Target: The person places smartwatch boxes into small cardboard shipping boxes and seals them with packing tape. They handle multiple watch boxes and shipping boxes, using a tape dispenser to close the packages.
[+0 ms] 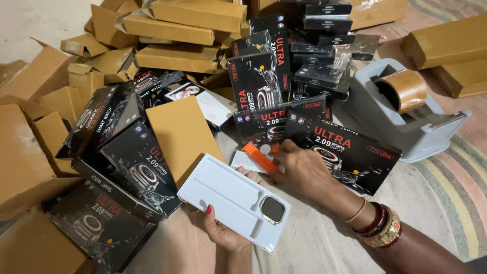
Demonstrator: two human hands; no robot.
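Note:
My left hand (pixel 223 231) holds a white plastic tray (pixel 223 195) from below, tilted. A square watch body (pixel 273 209) sits in the tray's lower right recess. My right hand (pixel 302 170), with bangles at the wrist, reaches to an orange watch strap (pixel 258 156) that lies on a white card (pixel 242 161) on the floor; its fingers touch the strap's end. A black watch box (pixel 350 149) lies just behind my right hand.
Several black watch boxes (pixel 137 157) are piled at left and behind. Plain brown cartons (pixel 177 30) are heaped at the back and left. A flat brown sleeve (pixel 180 134) lies by the tray. A grey tape dispenser (pixel 406 116) with brown tape stands at right on a striped mat (pixel 446 193).

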